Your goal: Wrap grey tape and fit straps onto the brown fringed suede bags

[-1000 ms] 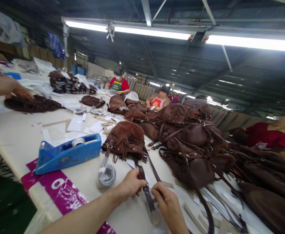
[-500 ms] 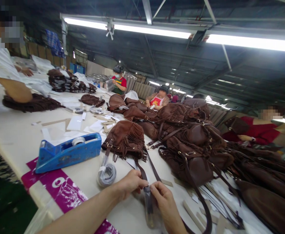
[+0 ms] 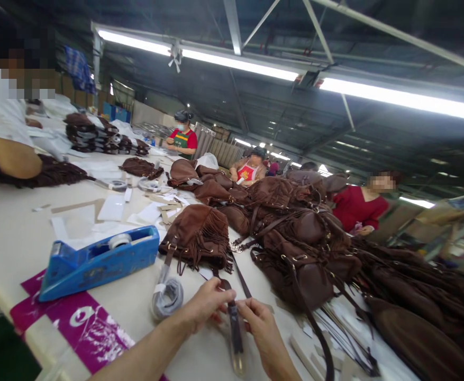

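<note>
Just in front of me, my left hand pinches a dark brown bag strap at the mouth of a clear plastic sleeve. My right hand grips the sleeve's upper right edge between thumb and fingers. Part of the strap shows inside the sleeve, which hangs toward me. The fringed brown bag lies beyond my hands. A coiled, plastic-wrapped strap rests left of my left hand, bound by a white band. My fingertips partly hide where the strap enters the sleeve.
A blue tape dispenser stands at left on a purple printed sheet. Brown bags are heaped at right, with cardboard strips near the front. Paper scraps litter the table. Co-workers stand around it, one close at left.
The camera view has shifted, so the table items sit further left. The sleeve looks straighter and narrower, with my hands still at its top. The red-clad co-worker at right has changed posture.
</note>
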Tool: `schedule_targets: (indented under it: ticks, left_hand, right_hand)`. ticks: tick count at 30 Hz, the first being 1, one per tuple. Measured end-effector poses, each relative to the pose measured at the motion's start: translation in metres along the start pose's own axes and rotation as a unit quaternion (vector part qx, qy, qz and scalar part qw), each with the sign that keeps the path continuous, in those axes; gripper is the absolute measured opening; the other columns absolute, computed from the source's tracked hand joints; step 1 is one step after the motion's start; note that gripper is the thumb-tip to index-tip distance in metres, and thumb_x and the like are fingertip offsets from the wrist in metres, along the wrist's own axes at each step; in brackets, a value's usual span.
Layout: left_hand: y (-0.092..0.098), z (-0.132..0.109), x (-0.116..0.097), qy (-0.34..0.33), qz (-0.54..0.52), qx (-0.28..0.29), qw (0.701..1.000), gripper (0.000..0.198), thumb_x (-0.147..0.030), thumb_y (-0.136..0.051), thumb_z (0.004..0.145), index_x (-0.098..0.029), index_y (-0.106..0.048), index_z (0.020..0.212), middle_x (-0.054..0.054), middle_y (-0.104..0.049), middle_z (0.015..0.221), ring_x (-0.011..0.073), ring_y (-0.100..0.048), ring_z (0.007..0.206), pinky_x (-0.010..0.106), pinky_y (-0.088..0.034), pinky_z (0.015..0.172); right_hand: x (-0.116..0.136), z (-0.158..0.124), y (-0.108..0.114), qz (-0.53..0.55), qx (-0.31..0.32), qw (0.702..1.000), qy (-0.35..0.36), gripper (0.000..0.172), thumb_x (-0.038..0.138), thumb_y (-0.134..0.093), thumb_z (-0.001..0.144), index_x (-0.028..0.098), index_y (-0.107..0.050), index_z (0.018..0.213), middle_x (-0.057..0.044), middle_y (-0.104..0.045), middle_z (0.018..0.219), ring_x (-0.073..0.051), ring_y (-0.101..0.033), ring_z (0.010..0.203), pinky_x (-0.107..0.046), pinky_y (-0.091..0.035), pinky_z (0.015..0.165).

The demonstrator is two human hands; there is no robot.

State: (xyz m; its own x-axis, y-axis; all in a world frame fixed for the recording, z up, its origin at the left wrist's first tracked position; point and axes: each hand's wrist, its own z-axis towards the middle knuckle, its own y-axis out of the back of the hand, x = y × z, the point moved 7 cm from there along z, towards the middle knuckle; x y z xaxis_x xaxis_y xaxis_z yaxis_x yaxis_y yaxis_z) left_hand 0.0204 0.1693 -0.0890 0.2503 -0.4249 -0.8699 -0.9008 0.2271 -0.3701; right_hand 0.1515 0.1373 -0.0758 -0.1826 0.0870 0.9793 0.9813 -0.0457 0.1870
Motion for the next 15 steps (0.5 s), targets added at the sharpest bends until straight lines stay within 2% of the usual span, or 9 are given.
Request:
schedule_targets:
  ticks: [2,4,7,9,12,15]
  left_hand:
    - [0.005,0.009,0.005,0.022,-0.035,-0.05,0.998,0.028,-0.036,-0.072,0.071,-0.015,-0.054,0.077,0.001,-0.06,0.067,0.0105,-0.054,0.051,0.017,-0.033,0.04]
    - [0.004,0.019,0.011,0.043,-0.048,-0.075,0.995,0.023,-0.031,-0.064,0.077,-0.016,-0.048,0.069,-0.002,-0.054,0.057,0.0086,-0.048,0.043,0.017,-0.028,0.037]
    - [-0.001,0.026,0.016,0.034,-0.059,-0.1,0.993,0.022,-0.015,-0.063,0.073,-0.018,-0.043,0.064,-0.006,-0.044,0.046,0.0065,-0.038,0.035,0.017,-0.017,0.035]
    - [-0.006,0.025,0.019,0.02,-0.065,-0.104,0.992,0.021,-0.011,-0.065,0.07,-0.017,-0.046,0.062,-0.007,-0.044,0.044,0.006,-0.037,0.035,0.017,-0.017,0.035]
    - [-0.01,0.021,0.019,0.016,-0.084,-0.099,0.991,0.021,-0.013,-0.069,0.067,-0.015,-0.049,0.062,-0.006,-0.046,0.046,0.0062,-0.041,0.039,0.016,-0.02,0.037]
    - [-0.004,0.025,0.015,0.037,-0.114,-0.09,0.989,0.025,-0.029,-0.069,0.073,-0.016,-0.049,0.065,-0.005,-0.049,0.051,0.0066,-0.042,0.04,0.016,-0.016,0.036]
  right_hand:
    - [0.0,0.001,-0.001,-0.021,0.0,1.0,0.0,0.033,0.048,-0.067,0.07,0.017,-0.063,0.065,0.002,-0.053,0.058,-0.014,-0.045,0.056,-0.025,-0.033,0.053]
    - [0.0,0.001,-0.002,-0.041,-0.005,0.999,0.005,0.032,0.047,-0.068,0.068,0.016,-0.062,0.062,0.004,-0.048,0.053,-0.013,-0.04,0.053,-0.025,-0.03,0.051]
    - [0.004,0.0,-0.004,-0.061,-0.024,0.997,0.034,0.033,0.049,-0.065,0.067,0.016,-0.062,0.061,0.004,-0.047,0.052,-0.013,-0.039,0.054,-0.026,-0.03,0.052]
    - [0.006,0.002,-0.004,-0.07,-0.058,0.995,0.043,0.034,0.05,-0.062,0.067,0.017,-0.061,0.06,0.003,-0.049,0.054,-0.014,-0.041,0.057,-0.026,-0.032,0.054]
    - [0.006,0.011,-0.002,-0.072,-0.103,0.992,0.025,0.033,0.049,-0.059,0.067,0.018,-0.057,0.057,0.002,-0.049,0.054,-0.016,-0.042,0.058,-0.027,-0.034,0.055]
    - [0.008,0.02,-0.002,-0.069,-0.108,0.992,0.012,0.032,0.05,-0.059,0.066,0.019,-0.055,0.058,0.003,-0.048,0.055,-0.016,-0.043,0.058,-0.027,-0.035,0.054]
